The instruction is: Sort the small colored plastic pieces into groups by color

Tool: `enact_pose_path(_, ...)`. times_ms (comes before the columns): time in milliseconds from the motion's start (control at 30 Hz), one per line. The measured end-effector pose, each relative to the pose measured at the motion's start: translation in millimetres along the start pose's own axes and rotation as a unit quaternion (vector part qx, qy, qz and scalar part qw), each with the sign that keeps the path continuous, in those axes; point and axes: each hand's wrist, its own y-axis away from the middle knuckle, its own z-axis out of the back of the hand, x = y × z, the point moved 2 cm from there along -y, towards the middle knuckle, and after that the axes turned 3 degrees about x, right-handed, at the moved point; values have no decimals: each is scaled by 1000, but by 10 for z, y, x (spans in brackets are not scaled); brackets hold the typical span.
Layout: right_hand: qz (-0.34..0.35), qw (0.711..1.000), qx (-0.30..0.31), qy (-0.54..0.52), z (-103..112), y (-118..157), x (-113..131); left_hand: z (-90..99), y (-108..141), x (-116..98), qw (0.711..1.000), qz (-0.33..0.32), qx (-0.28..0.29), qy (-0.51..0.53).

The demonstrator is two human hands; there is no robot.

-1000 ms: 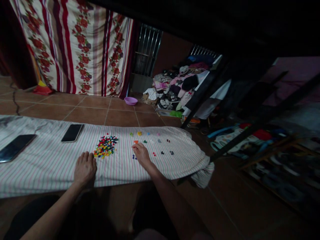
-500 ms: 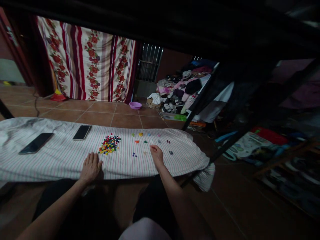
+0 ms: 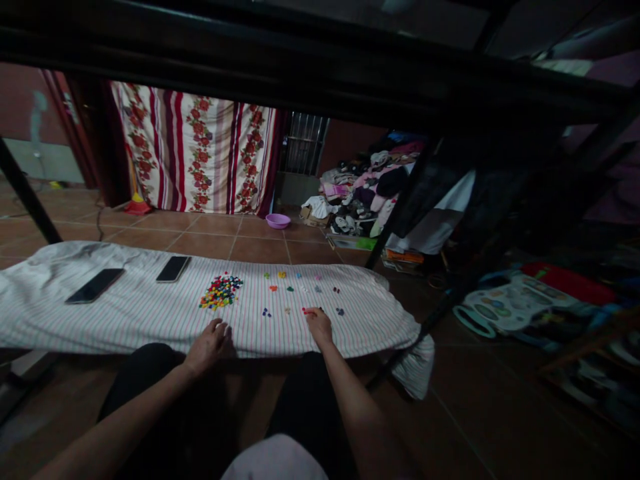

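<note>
Shifted since the earlier head view, the right hand (image 3: 319,325) has its fingertips at the red pieces (image 3: 305,311), right of the mixed pile (image 3: 220,291); whether it pinches one cannot be told. Probably light, hard and slippery, each suits a fingertip pinch by its sides. Near the pile, the left hand (image 3: 207,345) is loosely curled, its grip unclear.

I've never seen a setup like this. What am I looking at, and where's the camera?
There is no robot: these are a person's bare hands. Every picture comes from one camera worn on the head, looking forward and down. On the striped cloth lie two phones, a mixed heap of tiny coloured pieces and small single-colour groups. The right hand has its fingertips at red pieces; I can't tell if it grips any. The left hand is nearest the heap.
</note>
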Motion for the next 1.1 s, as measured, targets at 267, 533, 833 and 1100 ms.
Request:
enact_pose_path(267,-15,994,3,107,-142,-155,78,121,-297,-300,995,-4,93,37)
enact_pose_path(533,-33,987,8,155,-259,-183,-22,-260,-734,-624,984,50,143,89)
enact_pose_path(833,61,992,-55,95,-424,-128,-260,-528,-1048,-821,983,65,136,105)
enact_pose_path(1100,101,988,-95,70,-451,-106,-310,-637,-1205,-844,988,35,103,108)
